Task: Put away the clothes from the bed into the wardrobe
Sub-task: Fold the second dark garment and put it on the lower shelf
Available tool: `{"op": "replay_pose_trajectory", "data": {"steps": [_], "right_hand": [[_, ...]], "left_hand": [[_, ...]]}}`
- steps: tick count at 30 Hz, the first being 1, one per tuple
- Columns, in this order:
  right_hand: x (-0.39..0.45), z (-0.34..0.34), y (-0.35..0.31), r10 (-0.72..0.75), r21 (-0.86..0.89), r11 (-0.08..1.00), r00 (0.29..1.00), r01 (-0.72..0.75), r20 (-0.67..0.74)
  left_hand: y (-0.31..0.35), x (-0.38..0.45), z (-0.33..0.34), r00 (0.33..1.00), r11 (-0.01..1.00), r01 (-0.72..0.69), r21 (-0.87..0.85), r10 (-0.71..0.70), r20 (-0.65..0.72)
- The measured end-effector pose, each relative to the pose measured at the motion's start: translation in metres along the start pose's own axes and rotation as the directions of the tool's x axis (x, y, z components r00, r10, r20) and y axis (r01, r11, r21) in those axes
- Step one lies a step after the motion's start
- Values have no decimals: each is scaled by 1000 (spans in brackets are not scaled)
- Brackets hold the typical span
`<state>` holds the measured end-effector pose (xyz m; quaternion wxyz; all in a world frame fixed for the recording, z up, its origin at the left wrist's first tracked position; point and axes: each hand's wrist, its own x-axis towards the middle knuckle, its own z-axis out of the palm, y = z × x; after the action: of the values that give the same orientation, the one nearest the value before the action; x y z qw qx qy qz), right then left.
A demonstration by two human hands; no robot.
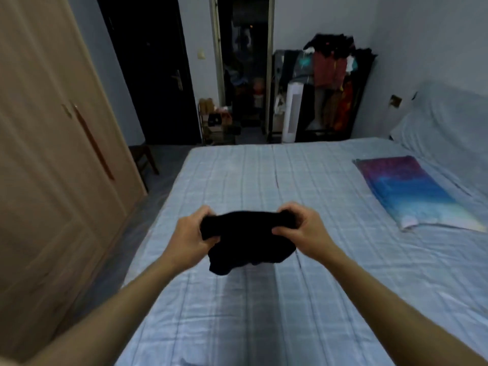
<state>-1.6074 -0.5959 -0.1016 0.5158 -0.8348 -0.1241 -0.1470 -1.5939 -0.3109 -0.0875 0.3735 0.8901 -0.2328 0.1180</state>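
Nearest, two bare forearms reach out over the bed (237, 180), which wears a pale blue checked sheet. The left hand (188, 233) grips the left end of a black garment (248, 239), fingers curled round the bunched cloth; the right hand (301, 228) pinches its right end the same way. The garment hangs between them, seemingly just clear of the sheet, though the blur makes that hard to judge. Further right, a purple-and-blue pillow (412, 191) lies on the bed. On the left stands the wardrobe (52, 154), its beige doors closed. At the far wall, a rack of hanging clothes (332, 75) stands right of a dark doorway (243, 64).
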Motion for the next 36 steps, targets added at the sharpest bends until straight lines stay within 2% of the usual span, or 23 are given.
{"op": "replay_pose_trajectory", "data": {"steps": [4,7,14,19,26,30,36], "right_hand": [[-93,26,27,173,-16,985,980,-172,98],[-139,36,30,231,-70,972,967,-225,105],[-189,63,5,286,-152,950,956,-275,59],[-192,67,6,322,-208,935,932,-286,165],[-136,75,63,360,-106,932,923,-347,136],[-72,79,122,385,-27,922,910,-386,155],[15,73,191,474,40,872,861,-489,186]], "left_hand": [[-14,-84,43,982,989,117,-87,-102,159],[-17,-123,53,965,981,152,-119,-121,232],[-26,-175,50,959,966,205,-157,-166,231],[-29,-189,53,942,951,265,-162,-219,253],[-63,-137,74,908,917,374,-138,-332,256],[-91,-78,103,891,897,419,-139,-377,254],[-133,16,136,830,837,531,-132,-484,276]]}}
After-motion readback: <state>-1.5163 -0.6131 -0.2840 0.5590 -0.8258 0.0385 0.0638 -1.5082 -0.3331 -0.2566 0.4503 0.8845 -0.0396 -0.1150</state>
